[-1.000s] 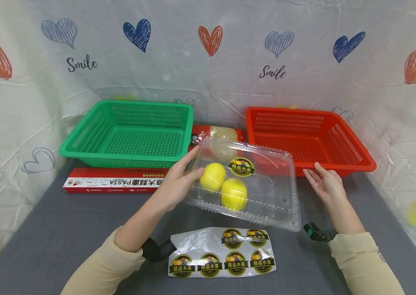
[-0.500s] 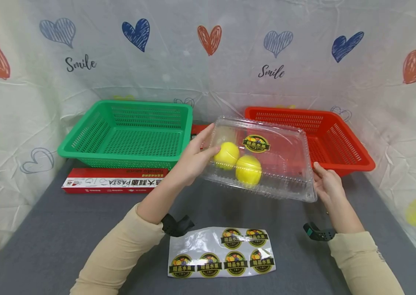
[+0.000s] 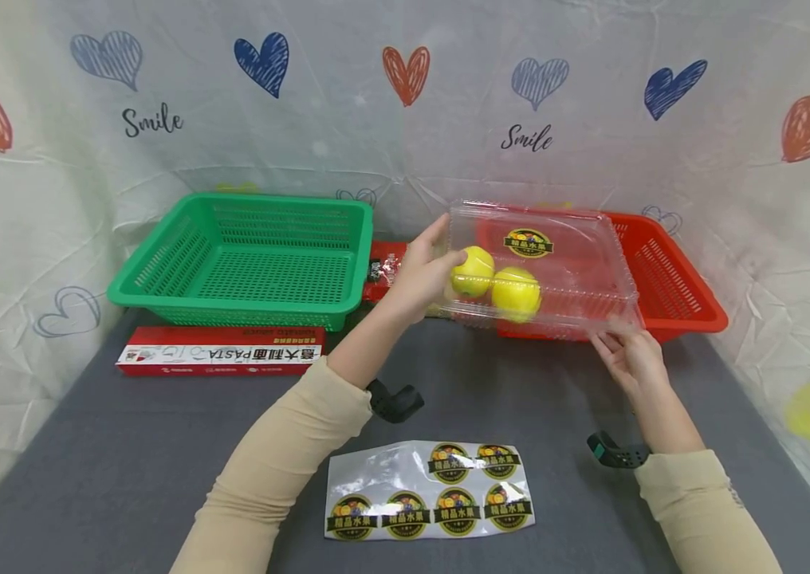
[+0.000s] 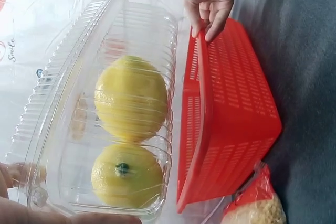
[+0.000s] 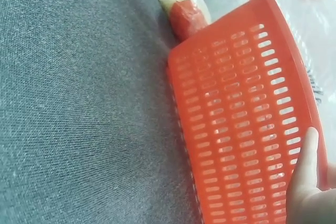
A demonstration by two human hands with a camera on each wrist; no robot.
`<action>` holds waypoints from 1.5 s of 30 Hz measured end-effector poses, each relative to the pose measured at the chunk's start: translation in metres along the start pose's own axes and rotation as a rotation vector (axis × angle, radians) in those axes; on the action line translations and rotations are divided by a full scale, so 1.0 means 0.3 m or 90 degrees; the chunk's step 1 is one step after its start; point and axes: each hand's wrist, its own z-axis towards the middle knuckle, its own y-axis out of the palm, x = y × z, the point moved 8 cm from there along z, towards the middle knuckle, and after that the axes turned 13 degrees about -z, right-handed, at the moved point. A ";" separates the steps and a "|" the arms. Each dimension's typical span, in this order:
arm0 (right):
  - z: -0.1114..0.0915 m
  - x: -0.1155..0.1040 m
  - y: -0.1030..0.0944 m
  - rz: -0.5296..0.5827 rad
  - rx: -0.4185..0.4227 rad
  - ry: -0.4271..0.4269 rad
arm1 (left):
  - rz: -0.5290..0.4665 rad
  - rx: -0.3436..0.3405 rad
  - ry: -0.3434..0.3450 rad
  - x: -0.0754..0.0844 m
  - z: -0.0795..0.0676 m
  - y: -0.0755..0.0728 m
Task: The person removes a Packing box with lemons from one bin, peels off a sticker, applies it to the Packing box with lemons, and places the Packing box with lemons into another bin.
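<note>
My left hand (image 3: 421,275) grips the left end of a clear plastic fruit box (image 3: 577,311), which is closed and tilted. Inside it, two round yellow fruits (image 4: 131,98) lie side by side near my hand. A round black-and-gold sticker (image 3: 528,243) is on the lid. The box is held above the red basket (image 3: 692,325), hiding much of it in the head view. My right hand (image 3: 633,357) pinches the near rim of that basket between thumb and fingers, as the left wrist view shows. Slots cover the basket's wall (image 5: 236,114).
A green basket (image 3: 240,309) stands at the back left, with a red pasta box (image 3: 222,351) before it. Between the baskets lies a red food packet (image 3: 385,267), partly hidden. A sheet of round stickers (image 3: 376,478) lies at the front of the grey-covered table.
My left hand has carried the fruit box to the right and away from me, from the middle of the table to over the red basket. My right hand stays at the basket's rim.
</note>
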 end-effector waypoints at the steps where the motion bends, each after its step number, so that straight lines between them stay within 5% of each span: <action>1: -0.001 0.000 -0.002 0.000 0.007 0.002 | -0.009 0.004 -0.005 -0.005 0.010 0.009; 15: -0.006 -0.009 -0.005 -0.023 0.061 0.030 | -0.036 0.042 -0.039 -0.076 0.105 0.142; 28: 0.000 -0.006 -0.009 -0.014 0.058 0.030 | -0.009 0.122 -0.015 -0.147 0.172 0.211; 38: 0.005 -0.011 -0.014 -0.029 0.070 0.029 | -0.001 0.147 -0.037 -0.216 0.222 0.210; 45: 0.006 -0.012 -0.015 -0.030 0.069 0.024 | 0.034 0.136 0.016 -0.234 0.244 0.205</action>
